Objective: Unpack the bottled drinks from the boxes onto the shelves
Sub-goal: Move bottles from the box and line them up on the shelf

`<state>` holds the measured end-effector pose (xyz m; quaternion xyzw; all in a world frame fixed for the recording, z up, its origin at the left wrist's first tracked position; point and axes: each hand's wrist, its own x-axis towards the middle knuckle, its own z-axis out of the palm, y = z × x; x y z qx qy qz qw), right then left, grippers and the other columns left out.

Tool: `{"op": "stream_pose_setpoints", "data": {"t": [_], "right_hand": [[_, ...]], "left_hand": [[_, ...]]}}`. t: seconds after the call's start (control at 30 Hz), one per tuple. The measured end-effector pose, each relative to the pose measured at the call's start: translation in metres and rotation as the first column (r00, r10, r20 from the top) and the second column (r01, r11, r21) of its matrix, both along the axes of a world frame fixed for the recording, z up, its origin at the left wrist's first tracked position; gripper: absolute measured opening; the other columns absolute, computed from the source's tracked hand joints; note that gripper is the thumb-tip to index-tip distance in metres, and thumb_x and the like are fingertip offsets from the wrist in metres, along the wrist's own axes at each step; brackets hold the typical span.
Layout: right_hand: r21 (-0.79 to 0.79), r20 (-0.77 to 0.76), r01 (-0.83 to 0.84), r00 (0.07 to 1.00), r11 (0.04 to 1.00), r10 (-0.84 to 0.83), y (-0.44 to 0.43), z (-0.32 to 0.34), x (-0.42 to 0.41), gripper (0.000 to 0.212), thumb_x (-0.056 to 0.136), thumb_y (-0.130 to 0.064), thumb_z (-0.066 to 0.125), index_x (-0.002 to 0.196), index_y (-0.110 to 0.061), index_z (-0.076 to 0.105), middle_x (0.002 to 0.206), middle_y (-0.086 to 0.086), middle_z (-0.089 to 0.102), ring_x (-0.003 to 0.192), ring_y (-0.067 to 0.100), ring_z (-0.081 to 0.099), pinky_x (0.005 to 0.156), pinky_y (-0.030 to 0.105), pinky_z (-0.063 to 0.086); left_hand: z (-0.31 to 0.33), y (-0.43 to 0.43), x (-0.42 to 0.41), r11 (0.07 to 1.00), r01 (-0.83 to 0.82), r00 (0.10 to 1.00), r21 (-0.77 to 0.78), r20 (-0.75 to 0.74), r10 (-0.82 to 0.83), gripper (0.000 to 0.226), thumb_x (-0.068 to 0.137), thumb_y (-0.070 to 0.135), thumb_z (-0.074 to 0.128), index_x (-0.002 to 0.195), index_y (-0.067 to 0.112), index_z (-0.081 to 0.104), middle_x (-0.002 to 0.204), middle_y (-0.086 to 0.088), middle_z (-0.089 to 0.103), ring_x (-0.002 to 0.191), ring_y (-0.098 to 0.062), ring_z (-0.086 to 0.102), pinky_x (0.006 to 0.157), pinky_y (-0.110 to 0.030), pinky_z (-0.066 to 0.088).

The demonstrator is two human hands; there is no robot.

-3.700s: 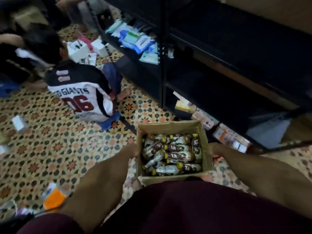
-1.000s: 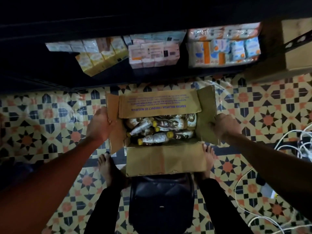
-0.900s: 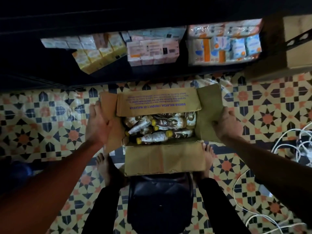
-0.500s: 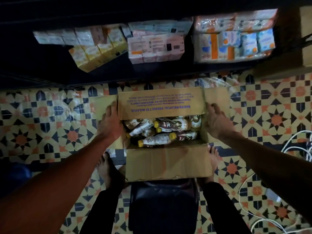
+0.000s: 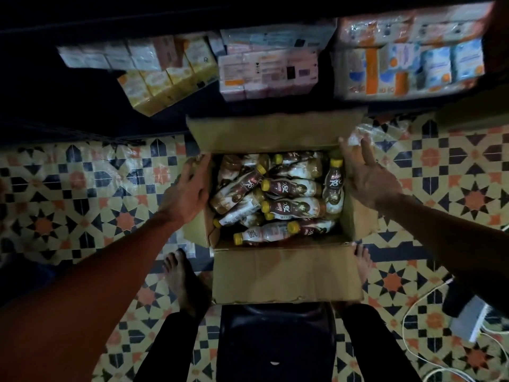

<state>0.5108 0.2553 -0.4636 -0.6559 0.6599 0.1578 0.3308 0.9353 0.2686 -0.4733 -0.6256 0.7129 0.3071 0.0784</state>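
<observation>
A tiled floor with a star pattern in orange, black and cream fills most of the dim view. Along the top runs a low dark shelf. It carries rows of packaged goods: yellow cartons on the left, pink-and-white boxes in the middle, and blue-and-orange packs on the right.

An open cardboard box sits on the floor just in front of the shelf, between the person's bare left foot and right foot. Its near flap is folded down toward the person and its far flap stands up against the shelf edge. Inside lie the bottled drinks, brown with yellow caps, jumbled on their sides at various angles. One at the right wall points its cap toward the shelf.

The hands are well apart, one on each side of the box. The left hand lies flat with straight fingers against the left flap. The right hand is spread wide at the right flap, its fingertips reaching the corner of the far flap. Neither hand holds a bottle.

A dark stool sits between the person's legs just behind the box. To the right, white cables trail over the tiles near a grey device.
</observation>
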Motion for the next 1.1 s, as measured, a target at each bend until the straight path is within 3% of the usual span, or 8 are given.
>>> {"op": "stream_pose_setpoints", "data": {"t": [0.13, 0.2, 0.27, 0.47, 0.63, 0.9, 1.0, 1.1], "right_hand": [[-0.018, -0.029, 0.047, 0.998, 0.999, -0.048, -0.032, 0.000, 0.023, 0.119, 0.093, 0.002, 0.060, 0.144, -0.059, -0.029, 0.159, 0.035, 0.018, 0.106, 0.052, 0.063, 0.077, 0.056, 0.059], [0.001, -0.039, 0.075, 0.996, 0.997, -0.075, -0.037, -0.004, 0.030, 0.121, 0.089, 0.011, 0.054, 0.146, -0.054, -0.030, 0.133, 0.040, 0.048, 0.083, 0.041, 0.067, 0.067, 0.049, 0.059], [0.000, -0.011, 0.144, 0.990, 0.990, -0.144, -0.036, -0.008, 0.036, 0.121, 0.087, 0.015, 0.053, 0.150, -0.050, -0.026, 0.104, 0.030, 0.060, 0.068, 0.031, 0.061, 0.061, 0.042, 0.054], [-0.077, 0.126, 0.280, 0.955, 0.957, -0.269, -0.007, -0.009, 0.030, 0.116, 0.086, 0.012, 0.061, 0.154, -0.054, -0.006, 0.117, 0.015, 0.059, 0.086, 0.024, 0.059, 0.077, 0.037, 0.055], [-0.076, 0.164, 0.335, 0.933, 0.939, -0.319, 0.010, -0.006, 0.026, 0.102, 0.085, 0.011, 0.064, 0.156, -0.047, 0.019, 0.128, 0.008, 0.049, 0.098, 0.017, 0.050, 0.091, 0.033, 0.053], [-0.020, 0.174, 0.407, 0.901, 0.913, -0.398, -0.020, -0.024, 0.037, 0.099, 0.089, 0.015, 0.052, 0.153, -0.054, 0.018, 0.117, 0.001, 0.054, 0.079, 0.016, 0.062, 0.062, 0.028, 0.056], [-0.066, 0.206, 0.540, 0.830, 0.839, -0.518, -0.006, -0.019, 0.031, 0.086, 0.089, 0.002, 0.065, 0.153, -0.038, 0.024, 0.118, 0.007, 0.056, 0.098, 0.024, 0.061, 0.081, 0.037, 0.057], [-0.052, 0.058, 0.651, 0.759, 0.757, -0.649, 0.019, -0.010, 0.025, 0.046, 0.090, -0.008, 0.069, 0.133, -0.012, 0.052, 0.115, 0.014, 0.063, 0.093, 0.023, 0.059, 0.070, 0.031, 0.049]], "left_hand": [[0.006, -0.041, -0.031, 0.986, -0.143, 0.987, 0.084, 0.090, 0.135, 0.097, 0.093, 0.009, 0.057, 0.156, 0.041, -0.009, 0.156, -0.024, 0.023, 0.100, -0.046, 0.062, 0.070, -0.050, 0.057], [0.006, -0.050, -0.043, 0.960, -0.233, 0.972, 0.153, 0.054, 0.228, 0.107, 0.089, -0.004, 0.055, 0.154, 0.045, -0.015, 0.155, -0.028, 0.022, 0.105, -0.049, 0.060, 0.077, -0.057, 0.055], [0.001, -0.048, -0.049, 0.948, -0.274, 0.962, 0.162, 0.052, 0.269, 0.113, 0.084, -0.018, 0.048, 0.154, 0.044, -0.015, 0.157, -0.029, 0.016, 0.120, -0.052, 0.051, 0.084, -0.058, 0.053], [-0.002, -0.017, -0.036, 0.930, -0.368, 0.913, 0.022, -0.180, 0.365, 0.103, 0.079, -0.021, 0.051, 0.159, 0.034, 0.015, 0.139, -0.017, 0.044, 0.106, -0.040, 0.058, 0.085, -0.051, 0.056], [0.004, 0.000, -0.035, 0.932, -0.361, 0.919, -0.039, -0.185, 0.349, 0.092, 0.079, -0.020, 0.053, 0.156, 0.025, 0.029, 0.133, -0.016, 0.045, 0.105, -0.034, 0.057, 0.089, -0.045, 0.056], [-0.018, -0.029, -0.040, 0.881, -0.470, 0.867, 0.054, -0.156, 0.473, 0.093, 0.083, -0.019, 0.048, 0.158, 0.029, 0.022, 0.145, -0.016, 0.037, 0.120, -0.036, 0.051, 0.100, -0.040, 0.045], [-0.013, -0.012, -0.036, 0.762, -0.645, 0.739, 0.050, -0.211, 0.639, 0.077, 0.092, -0.001, 0.057, 0.157, 0.018, 0.021, 0.147, -0.017, 0.039, 0.128, -0.033, 0.046, 0.103, -0.037, 0.043], [-0.009, 0.012, -0.029, 0.749, -0.663, 0.746, 0.010, -0.075, 0.661, 0.042, 0.090, 0.011, 0.068, 0.129, 0.003, 0.054, 0.120, -0.020, 0.062, 0.109, -0.035, 0.061, 0.079, -0.030, 0.045]]}}
